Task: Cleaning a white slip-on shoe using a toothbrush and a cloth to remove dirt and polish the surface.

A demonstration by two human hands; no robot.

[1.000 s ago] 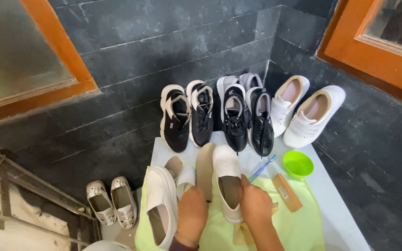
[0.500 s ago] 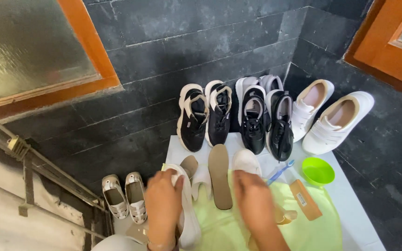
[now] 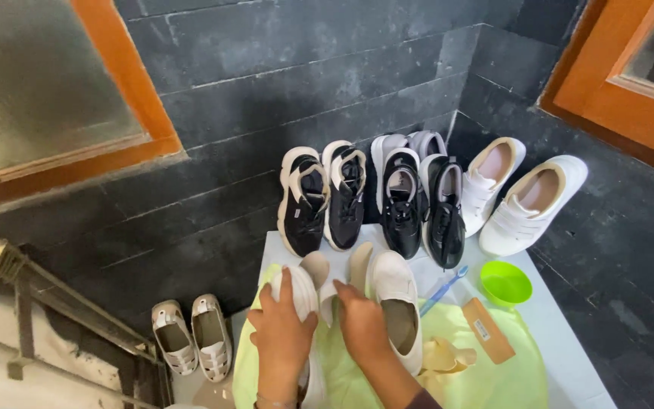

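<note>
Head cam looking down at a small white worktop (image 3: 569, 356) pushed into a corner of dark slate wall. Starting far left, there's an orange-framed frosted window (image 3: 47, 98) up top, and below it a metal railing (image 3: 47, 303). Down on the floor next to the worktop sits a pair of grey sandals (image 3: 191, 337), side by side.

On the worktop itself there's a pale green cloth (image 3: 486, 379) spread out near the front edge. The left hand (image 3: 281, 333) is resting on top of a white shoe (image 3: 297, 291), fingers (image 3: 285, 288) wrapped over its upper, so it's gripping that one. Just beside it, the right hand (image 3: 361, 326) is pressed against the second white shoe (image 3: 399, 310), fingers curled at its inner edge near the opening; looks like a hold, but I can't tell how firm. Two beige insoles (image 3: 359, 265) stick up between the two shoes, behind the hands.

Leaning against the wall behind: a black-and-cream pair of sneakers (image 3: 323, 197), then a black-and-white pair (image 3: 418, 201), then a white strap pair (image 3: 516, 193) tilted off to the right.

Right of the hands, a blue toothbrush (image 3: 444, 289) lies diagonally, a brown rectangular bar (image 3: 487, 329) sits on the cloth, and a bright green bowl (image 3: 505, 282) is near the worktop's right side. Something crumpled and cream-coloured (image 3: 444, 354) lies just by the right wrist, gloves maybe, can't tell. Top right corner has another orange window frame (image 3: 622, 83).
</note>
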